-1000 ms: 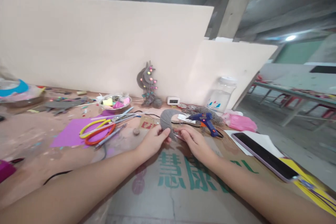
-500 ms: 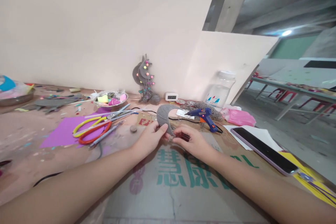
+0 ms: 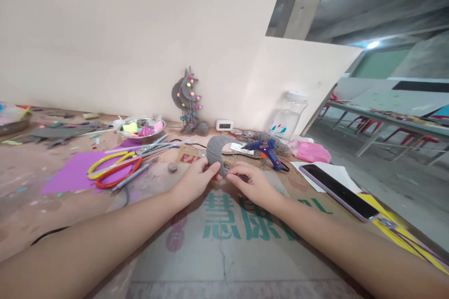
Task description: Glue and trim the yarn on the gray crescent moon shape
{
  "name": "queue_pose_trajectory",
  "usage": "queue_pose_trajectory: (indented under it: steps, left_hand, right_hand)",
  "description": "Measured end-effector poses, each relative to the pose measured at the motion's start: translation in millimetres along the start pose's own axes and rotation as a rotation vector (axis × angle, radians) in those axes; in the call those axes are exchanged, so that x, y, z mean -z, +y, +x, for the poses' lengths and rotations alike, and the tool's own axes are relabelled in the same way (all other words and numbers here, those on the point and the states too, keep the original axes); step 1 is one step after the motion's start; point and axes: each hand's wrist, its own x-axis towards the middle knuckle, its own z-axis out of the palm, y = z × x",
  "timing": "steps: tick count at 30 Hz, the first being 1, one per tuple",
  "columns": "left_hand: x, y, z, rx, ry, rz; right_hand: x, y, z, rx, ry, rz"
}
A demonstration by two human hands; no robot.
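Note:
My left hand (image 3: 199,175) is closed on a crescent wrapped in grey yarn (image 3: 214,150), thumb on its near face and fingers behind. The crescent stands tilted above the cardboard sheet (image 3: 182,261), its curve opening to the right. At its lower tip, my right hand (image 3: 251,183) pinches thumb and forefinger together; whatever lies between them is too small to make out. Just beyond the right hand lies a blue glue gun (image 3: 266,149), its nozzle pointing left, with a loose heap of grey yarn (image 3: 285,148) behind it.
Scissors with yellow and red handles (image 3: 117,168) lie on purple sheets (image 3: 66,173) at left, near a foil bowl (image 3: 122,138). A decorated grey moon piece (image 3: 185,96) stands against the white board (image 3: 140,32). A plastic jar (image 3: 286,117), pink bag (image 3: 310,151) and phone (image 3: 340,191) are at right.
The view has shifted slightly, moving the whole scene left. My right fingers have drawn closer together at the crescent's lower tip. The left hand keeps its hold.

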Motion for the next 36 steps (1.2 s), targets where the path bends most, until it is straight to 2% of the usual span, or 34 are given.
queue_pose_trajectory:
  steps: [6, 12, 20, 25, 32, 36]
  left_hand:
    - [1.1, -7, 3, 0.003, 0.004, -0.027]
    - [2.3, -7, 3, 0.004, 0.0, -0.06]
    - [2.3, -6, 3, 0.034, 0.007, -0.101]
    - [1.4, -5, 3, 0.051, 0.011, -0.134]
    - [2.4, -3, 1, 0.045, -0.007, -0.112]
    - [1.8, -3, 1, 0.035, -0.008, -0.09]
  right_hand:
    - [0, -1, -1, -0.019, -0.026, -0.003]
    - [1, 0, -1, -0.138, 0.053, 0.104]
    - [-3, -2, -2, -0.169, 0.029, 0.14]
    - [-8, 4, -5, -0.111, 0.016, 0.074]
    - [-3, 3, -3, 0.021, 0.045, 0.022]
    - [-2, 1, -2, 0.038, 0.045, -0.001]
